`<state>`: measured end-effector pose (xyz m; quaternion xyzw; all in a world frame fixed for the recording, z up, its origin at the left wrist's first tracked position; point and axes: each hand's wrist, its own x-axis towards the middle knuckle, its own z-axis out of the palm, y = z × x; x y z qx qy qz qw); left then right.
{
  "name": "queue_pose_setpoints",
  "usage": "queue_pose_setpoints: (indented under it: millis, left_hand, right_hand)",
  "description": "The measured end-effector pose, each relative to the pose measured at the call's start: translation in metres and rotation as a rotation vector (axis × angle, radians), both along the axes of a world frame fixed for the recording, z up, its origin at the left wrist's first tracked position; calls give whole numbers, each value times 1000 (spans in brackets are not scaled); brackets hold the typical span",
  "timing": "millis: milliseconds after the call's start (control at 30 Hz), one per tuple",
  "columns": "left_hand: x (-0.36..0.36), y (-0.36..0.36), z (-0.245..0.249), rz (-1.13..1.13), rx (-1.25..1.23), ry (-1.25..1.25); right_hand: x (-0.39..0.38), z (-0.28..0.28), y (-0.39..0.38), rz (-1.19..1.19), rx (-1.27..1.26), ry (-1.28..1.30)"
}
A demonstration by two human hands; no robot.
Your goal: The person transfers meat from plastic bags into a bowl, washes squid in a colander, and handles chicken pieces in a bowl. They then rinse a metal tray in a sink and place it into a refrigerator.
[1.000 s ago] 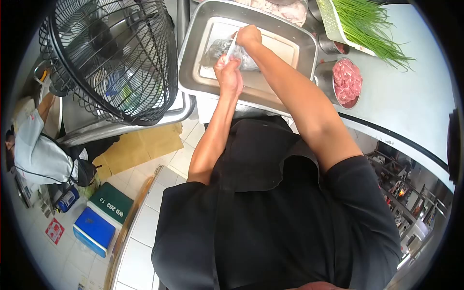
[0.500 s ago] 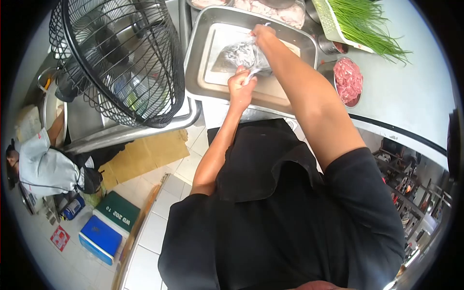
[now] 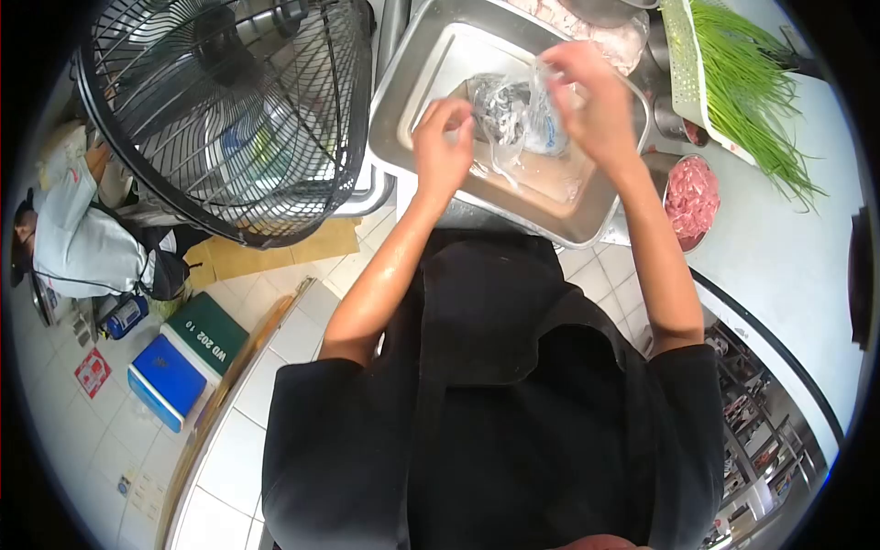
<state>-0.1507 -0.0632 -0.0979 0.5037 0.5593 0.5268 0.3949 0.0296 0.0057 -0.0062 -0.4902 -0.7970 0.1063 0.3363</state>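
Observation:
A clear plastic bag (image 3: 509,115) with dark and silvery contents lies in a rectangular metal tray (image 3: 394,124) with some cloudy liquid. Its loose plastic stands up on the right and trails toward me at the front. To the left of the bag is my left hand (image 3: 445,147), open, with curved fingers apart and nothing between them. My right hand (image 3: 596,105) is over the tray's right side, blurred by motion. Its fingertips are at the bag's raised plastic; whether they grip it is not clear.
A black fan (image 3: 229,119) stands close on the left. To the right are a bowl of raw meat (image 3: 692,197) and a basket of green chives (image 3: 761,119). More pale meat (image 3: 610,41) lies behind the tray. Another person (image 3: 87,220) is at the far left.
My left hand has let go of the bag's end and opened, moving left. My right hand has shifted right. The bag's twisted ends have loosened. The view has shifted too.

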Motion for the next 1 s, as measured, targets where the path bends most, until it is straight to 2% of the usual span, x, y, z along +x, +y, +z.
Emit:
queue_pose_setpoints:
  millis: [33,67,100,167,233,300,367,400,433,467,500,600,733,833,933,1000]
  left_hand:
    - [6,3,-4,1,-8,8]
    - [11,9,-8,9,5,201]
    - [14,15,-12,15,21,394]
    - [15,26,-17,-21,-10,436]
    - [17,36,-18,-64,-130,357]
    - [16,43,-29,-51,-109,329]
    - [14,48,-47,-64,-162,103]
    - [15,50,-53,-63,-163,102]
    - [16,51,-58,-95,-225,-7]
    - [16,52,-64,-126,-285,-117]
    - [20,51,-60,-127,-284,-116]
    - [36,47,-40,-96,-339,59]
    - [36,55,-38,-80,-339,37]
    - [32,57,-26,-156,-347,88]
    - [42,57,-20,-162,-301,407]
    - [44,59,-29,-159,-277,435]
  right_hand:
    - [-8,-17,-9,148,-113,-106]
    - [-14,-32,-15,298,-216,-214]
    - [-16,-44,-18,300,-211,-209]
    - [-20,-60,-21,147,-280,-317]
    - [-22,-63,-20,153,-322,-323]
    - [-22,-67,-18,113,-327,-381]
    - [-19,-79,-12,89,-349,-390]
    - [-18,-84,-7,65,-370,-399]
    - [-19,-89,-2,65,-371,-399]
    - [-22,-94,4,20,-472,-461]
    - [-23,-97,9,-27,-572,-522]
    - [-19,-95,16,3,-570,-460]
    - [-9,-87,16,45,-525,-317]
    - [1,-81,12,44,-512,-157]
    - [5,-85,6,66,-469,-97]
    - [7,-88,0,94,-486,-190]
